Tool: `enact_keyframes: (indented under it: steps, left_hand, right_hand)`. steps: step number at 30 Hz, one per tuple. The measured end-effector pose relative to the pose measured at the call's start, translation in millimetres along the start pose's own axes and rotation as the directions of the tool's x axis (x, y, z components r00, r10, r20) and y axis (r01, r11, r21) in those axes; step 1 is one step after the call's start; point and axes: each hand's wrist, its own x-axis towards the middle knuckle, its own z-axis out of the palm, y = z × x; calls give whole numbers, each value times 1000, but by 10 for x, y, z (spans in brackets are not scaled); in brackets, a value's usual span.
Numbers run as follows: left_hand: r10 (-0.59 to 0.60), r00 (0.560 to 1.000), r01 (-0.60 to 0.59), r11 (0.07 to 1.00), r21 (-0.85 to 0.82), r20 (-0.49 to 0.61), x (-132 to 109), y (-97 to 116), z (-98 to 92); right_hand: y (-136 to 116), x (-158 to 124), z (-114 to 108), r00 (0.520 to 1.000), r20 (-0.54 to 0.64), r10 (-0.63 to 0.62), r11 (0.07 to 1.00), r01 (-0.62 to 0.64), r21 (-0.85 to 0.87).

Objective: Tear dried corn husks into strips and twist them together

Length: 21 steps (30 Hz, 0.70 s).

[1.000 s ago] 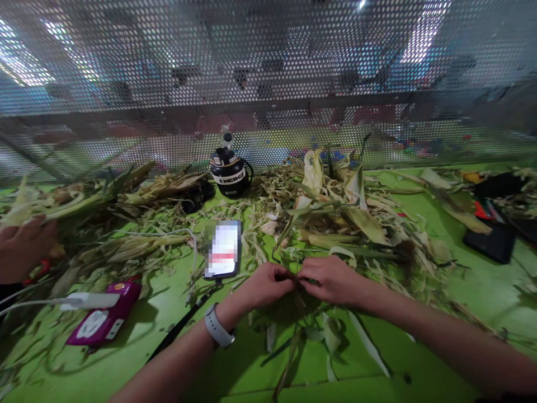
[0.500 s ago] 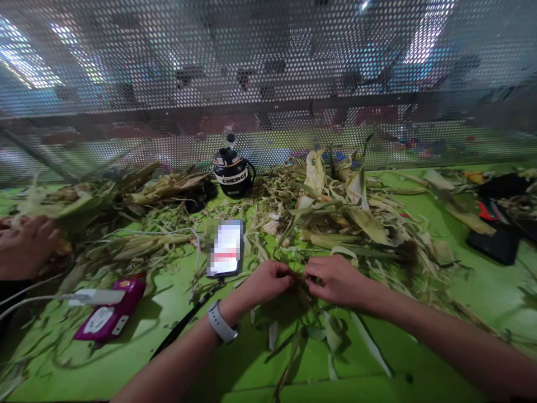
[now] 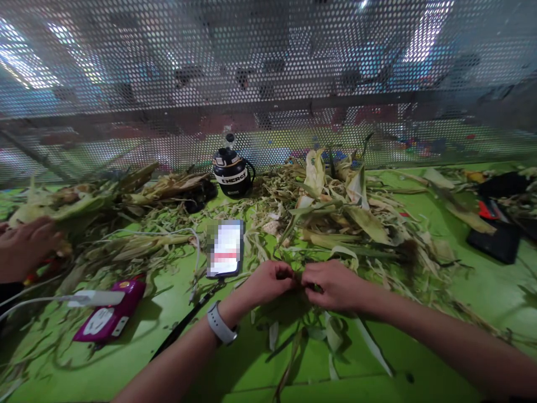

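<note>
My left hand [image 3: 277, 280], with a grey-banded watch [image 3: 221, 323] on its wrist, is closed in a pinch low over the green table. Close beside it, almost touching, my right hand [image 3: 329, 284] pinches too. Between their fingertips is a thin piece of corn husk, mostly hidden by the fingers. Below the hands, loose husk strips [image 3: 334, 333] lie on the table. Just beyond them rises a heap of dry corn husks [image 3: 369, 224].
A lit phone [image 3: 229, 246] on a strap lies left of my hands. Farther left are a purple pack [image 3: 109, 322] with a white charger and cable, and another person's hand [image 3: 29, 246]. A black "ENERGY" jug [image 3: 232, 176] stands before the perforated metal screen [image 3: 268, 67].
My two hands have drawn slightly closer together, the right one shifting a little left. At far left, the other person's hand has moved slightly.
</note>
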Motion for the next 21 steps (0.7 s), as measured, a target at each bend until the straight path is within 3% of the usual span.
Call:
enact_keyframes:
  steps: [4,10,21]
  left_hand:
    - [20,1000,-20,1000,-6,4,5,-23,-14]
    - [81,997,-81,993,-91,-3,26,-95,-18]
    - [68,998,-70,993,-97,-17,8,-77,-40]
  right_hand:
    - [-2,5,-8,1000,8,16,999,-17,47]
    - [64,46,47,987,-77,144,977,-129,172]
    - [95,74,120,989,-94,118,953,-86,289]
